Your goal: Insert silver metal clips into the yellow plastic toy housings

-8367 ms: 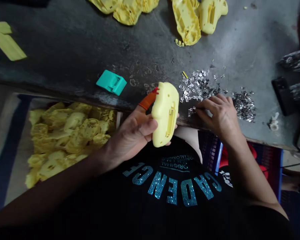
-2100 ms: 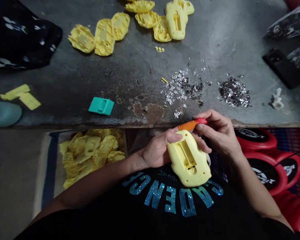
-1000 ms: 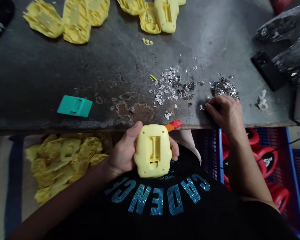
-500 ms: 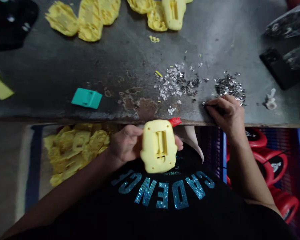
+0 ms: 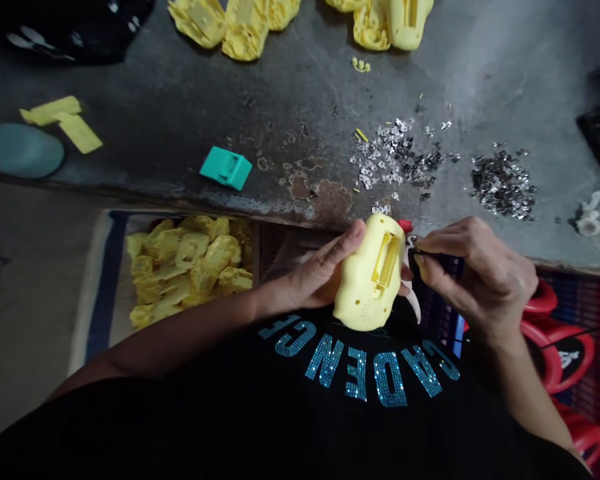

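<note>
My left hand (image 5: pixel 325 270) grips a pale yellow plastic toy housing (image 5: pixel 369 277), its rectangular slot facing up. A red tip (image 5: pixel 405 225) shows behind the housing's far edge. My right hand (image 5: pixel 480 277) pinches a thin dark tool (image 5: pixel 433 259) between thumb and fingers, its tip close to the housing. I cannot tell whether the tip touches it. Loose silver metal pieces (image 5: pixel 393 157) lie scattered on the dark metal table (image 5: pixel 300 113) just beyond the hands, and a denser heap (image 5: pixel 503 185) lies further right.
Yellow plastic shells (image 5: pixel 245 30) lie along the table's far side, with a teal plastic part (image 5: pixel 225 168) near its edge. More yellow shells (image 5: pixel 187 267) are heaped below the edge on the left. Red round objects (image 5: pixel 565 353) fill a blue crate on the right.
My right hand has left the metal pieces on the table and come to the housing with the dark tool. My left hand has tilted the housing and shifted it right.
</note>
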Available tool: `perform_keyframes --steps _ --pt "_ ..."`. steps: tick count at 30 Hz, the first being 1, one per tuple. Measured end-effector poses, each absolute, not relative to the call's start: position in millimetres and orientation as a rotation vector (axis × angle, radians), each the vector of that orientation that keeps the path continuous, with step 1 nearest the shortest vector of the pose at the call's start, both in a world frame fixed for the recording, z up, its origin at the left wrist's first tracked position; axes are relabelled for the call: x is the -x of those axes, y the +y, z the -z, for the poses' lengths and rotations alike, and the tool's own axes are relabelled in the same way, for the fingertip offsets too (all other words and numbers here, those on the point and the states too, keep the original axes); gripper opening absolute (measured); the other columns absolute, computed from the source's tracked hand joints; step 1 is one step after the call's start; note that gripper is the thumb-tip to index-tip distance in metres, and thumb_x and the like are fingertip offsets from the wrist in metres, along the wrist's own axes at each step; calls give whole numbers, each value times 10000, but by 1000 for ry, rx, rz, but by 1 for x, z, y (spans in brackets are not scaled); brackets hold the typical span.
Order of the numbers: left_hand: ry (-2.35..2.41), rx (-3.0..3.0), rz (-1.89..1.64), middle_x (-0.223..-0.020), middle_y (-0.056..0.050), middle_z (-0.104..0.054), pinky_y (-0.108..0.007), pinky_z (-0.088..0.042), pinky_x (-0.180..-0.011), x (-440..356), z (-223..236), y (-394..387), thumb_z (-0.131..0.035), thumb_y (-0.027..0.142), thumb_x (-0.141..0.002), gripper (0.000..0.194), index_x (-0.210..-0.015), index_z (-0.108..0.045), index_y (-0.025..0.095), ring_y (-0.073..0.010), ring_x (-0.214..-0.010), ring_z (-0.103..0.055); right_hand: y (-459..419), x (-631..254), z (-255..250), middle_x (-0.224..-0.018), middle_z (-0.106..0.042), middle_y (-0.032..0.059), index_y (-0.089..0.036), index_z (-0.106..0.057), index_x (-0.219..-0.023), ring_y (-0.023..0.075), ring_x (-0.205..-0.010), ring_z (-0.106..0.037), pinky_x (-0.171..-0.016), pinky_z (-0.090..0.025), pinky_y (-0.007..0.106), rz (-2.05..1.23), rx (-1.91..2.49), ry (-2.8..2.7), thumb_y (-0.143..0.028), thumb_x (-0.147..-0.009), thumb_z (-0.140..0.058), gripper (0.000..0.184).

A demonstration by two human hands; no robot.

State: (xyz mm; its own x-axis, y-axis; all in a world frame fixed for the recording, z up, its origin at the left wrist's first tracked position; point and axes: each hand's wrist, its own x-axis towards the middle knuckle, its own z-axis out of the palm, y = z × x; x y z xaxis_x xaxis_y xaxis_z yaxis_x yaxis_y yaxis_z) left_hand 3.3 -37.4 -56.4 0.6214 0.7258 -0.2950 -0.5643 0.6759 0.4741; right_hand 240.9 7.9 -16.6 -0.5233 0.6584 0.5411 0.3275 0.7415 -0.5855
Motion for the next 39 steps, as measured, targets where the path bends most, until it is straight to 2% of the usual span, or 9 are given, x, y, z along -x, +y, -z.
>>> perform_keyframes --steps 4,7,10,13,17,23,29,36,39 --pt "543 -396 -643 -934 -156 -862 -284 -607 -631 3 56 -38 -696 998 -892 952 -1210 -804 108 -233 -732 -789 7 -239 12 -1033 -860 40 -270 -789 -1190 227 -889 -797 -819 -617 408 -500 747 -2204 -84 -1006 -839 267" --pt "539 -450 -618 -887 -143 -854 -275 -542 -579 4 55 -36 -634 984 -935 916 -1228 -820 135 -236 -701 -766 7 -239 12 -1048 -866 46 -280 -788 -1211 235 -899 -801 -815 -618 419 -462 743 -2217 -111 -1020 -837 260" --pt "530 -473 -586 -885 -125 -854 -294 -553 -626 3 50 -33 -587 953 -977 859 -1181 -842 158 -230 -695 -745 7 -240 15 -1072 -876 46 -295 -785 -1247 245 -899 -813 -814 -621 435 -383 725 -2248 -131 -1036 -822 270" --pt "531 -451 -552 -865 -110 -847 -319 -580 -691 1 43 -31 -618 947 -956 836 -1106 -839 155 -234 -710 -742 8 -242 18 -1116 -887 43 -317 -777 -1293 256 -917 -821 -828 -631 454 -307 729 -2306 -137 -1045 -811 308" --pt "624 -402 -539 -822 -121 -845 -309 -563 -657 -4 39 -34 -633 983 -914 872 -1045 -830 143 -229 -680 -736 9 -246 16 -1146 -890 59 -298 -774 -1307 267 -916 -805 -836 -636 463 -245 716 -2391 -133 -1036 -819 320" --pt "589 -489 -641 -836 -132 -846 -364 -599 -692 -8 45 -39 -454 928 -1051 843 -997 -829 175 -292 -758 -791 8 -251 13 -1161 -894 60 -282 -787 -1302 260 -899 -791 -805 -637 456 -162 687 -2433 -163 -1039 -827 291" --pt "654 -542 -598 -823 -120 -849 -357 -613 -722 -5 31 -38 -400 890 -1095 859 -856 -833 187 -257 -731 -767 4 -252 15 -1164 -899 64 -284 -768 -1366 262 -900 -785 -805 -639 460 -134 677 -2444 -195 -1054 -825 329" --pt "590 -563 -614 -795 -122 -815 -369 -600 -721 -6 39 -36 -369 889 -1104 876 -861 -838 191 -260 -729 -762 1 -254 16 -1187 -902 39 -336 -730 -1465 253 -968 -808 -824 -649 439 -153 697 -2448 -134 -1035 -825 485" --pt "579 -585 -596 -754 -104 -796 -366 -608 -723 -6 41 -36 -395 890 -1097 843 -920 -840 196 -264 -735 -767 0 -255 18 -1197 -901 46 -321 -728 -1458 250 -979 -812 -826 -655 430 -161 696 -2439 -119 -1039 -813 473"
